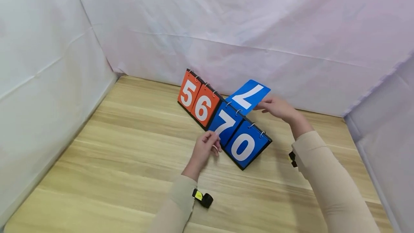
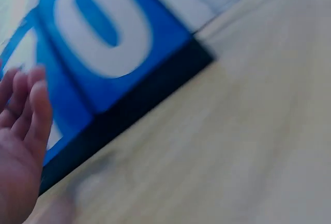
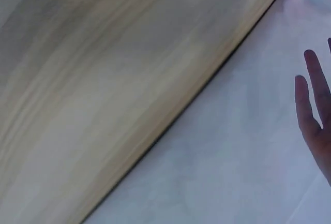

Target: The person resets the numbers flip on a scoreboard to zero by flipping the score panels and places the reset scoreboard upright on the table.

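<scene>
1. Where the raised blue card (image 1: 248, 95) slopes back over its rings (image 1: 238, 112), the step in hand appears to be turning it over the top of the flip scoreboard (image 1: 214, 117)
2. Flip scoreboard, one: stands slantwise on the worktop (image 1: 129, 136), between the two arms, showing red 5 and 6, blue 7 and 0
3. Handling, as judged: guide the raised blue card by an edge, let it follow both rings without bending, then ease it down behind
4. Caution, as judged: a hard push may slide the stand; light steadying at the front suits
5. Right grip (image 1: 276, 108): fingers straight and spread in the wrist view, pinching nothing visible; beside the raised blue card, contact uncertain
6. Left grip (image 1: 204, 147): fingers loosely extended, close together, no pinch evident; at the lower edge of the standing 7 card (image 1: 229, 127), contact uncertain
7. Arms: right reaches round the blue end to the rear; left comes up in front
</scene>
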Tool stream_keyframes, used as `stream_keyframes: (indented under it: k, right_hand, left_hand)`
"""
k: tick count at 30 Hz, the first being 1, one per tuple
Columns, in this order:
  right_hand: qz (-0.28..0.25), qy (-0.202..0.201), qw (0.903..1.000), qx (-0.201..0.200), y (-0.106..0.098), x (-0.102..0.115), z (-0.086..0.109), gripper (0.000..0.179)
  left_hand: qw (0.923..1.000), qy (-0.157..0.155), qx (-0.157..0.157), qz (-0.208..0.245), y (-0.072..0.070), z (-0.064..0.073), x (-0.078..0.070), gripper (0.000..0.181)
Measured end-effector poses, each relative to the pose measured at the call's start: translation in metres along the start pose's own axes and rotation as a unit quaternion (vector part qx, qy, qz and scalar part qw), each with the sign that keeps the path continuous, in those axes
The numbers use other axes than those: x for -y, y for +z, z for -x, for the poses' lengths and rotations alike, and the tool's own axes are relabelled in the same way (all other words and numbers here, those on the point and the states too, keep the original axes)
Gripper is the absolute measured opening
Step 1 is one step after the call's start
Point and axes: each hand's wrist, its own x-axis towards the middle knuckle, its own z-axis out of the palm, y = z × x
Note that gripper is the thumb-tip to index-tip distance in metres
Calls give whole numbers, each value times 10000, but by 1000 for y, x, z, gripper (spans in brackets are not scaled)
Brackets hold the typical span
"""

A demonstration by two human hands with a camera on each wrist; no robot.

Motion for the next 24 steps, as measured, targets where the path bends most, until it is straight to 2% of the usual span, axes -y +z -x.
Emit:
stream_keyframes:
  k: [3,6,8,10,13,16,20,24]
  right_hand:
    - [177,-157,9990,385,4,11,4,48]
    - [212,-311,9986,384,8,22,7,45]
    - [233,-381,9989,154,11,31,9,42]
    - [321,-358,9986,-206,15,39,11,40]
    - [655,-318,9941,-802,21,51,16,36]
    - [1140,-467,9846,-1239,28,61,21,32]
    - [1667,-976,9668,-1672,37,71,28,24]
    - [2157,-1488,9464,-1889,44,76,33,13]
  left_hand:
    - [9954,-114,515,799,-17,-4,-7,29]
    - [9814,43,960,1664,-33,-8,-11,30]
    - [9700,250,1151,2127,-41,-11,-12,32]
    - [9615,404,1299,2388,-44,-12,-12,35]
    - [9571,372,1430,2494,-43,-12,-12,37]
    - [9614,232,1300,2412,-40,-12,-11,36]
    - [9691,-40,825,2324,-37,-13,-11,35]
    - [9731,-288,413,2249,-36,-15,-11,37]
